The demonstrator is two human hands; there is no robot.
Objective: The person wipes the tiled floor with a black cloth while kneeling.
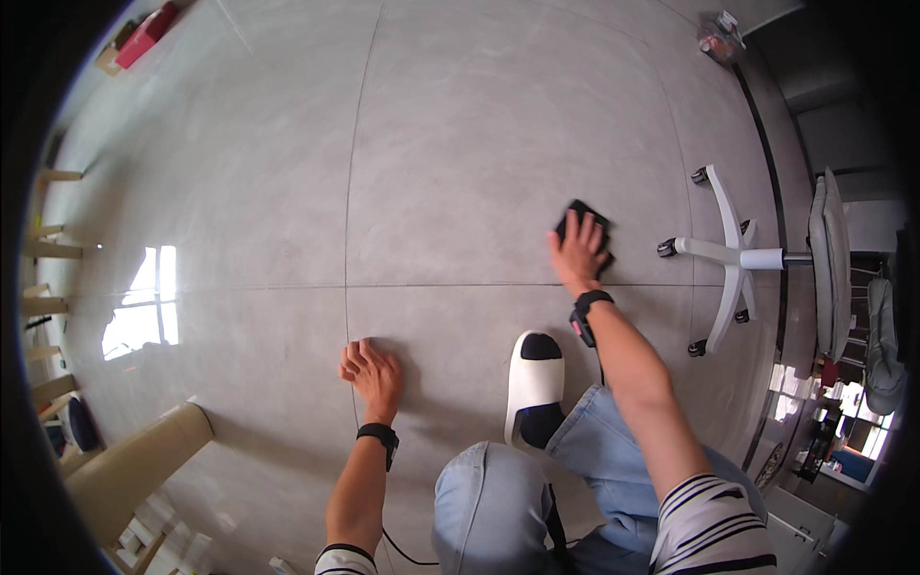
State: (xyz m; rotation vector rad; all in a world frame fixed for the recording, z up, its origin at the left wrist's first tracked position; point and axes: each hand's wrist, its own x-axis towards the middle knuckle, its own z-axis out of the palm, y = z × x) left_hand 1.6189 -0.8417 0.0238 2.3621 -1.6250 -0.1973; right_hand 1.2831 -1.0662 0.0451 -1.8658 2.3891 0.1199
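Note:
My right hand (pixel 581 253) lies palm down over a folded black cloth (pixel 602 217) on the grey floor (pixel 460 215). Its fingers are a little spread, and the cloth sticks out past them at the top and right. To the left, my left hand (pixel 372 381) is near the floor by a seam crossing, its fingers curled and nothing seen in them. Whether it touches the floor is unclear. A white slide sandal (pixel 535 374) with my black-socked foot in it stands between my arms.
A swivel chair's white wheeled base (pixel 729 253) stands to the right. A beige furniture leg (pixel 144 467) is at the lower left, with several wooden legs (pixel 54 250) beyond. A red box (pixel 146 36) sits at the far left, a plastic bag (pixel 721 39) at the far right. A black cable (pixel 406 555) runs near my knee.

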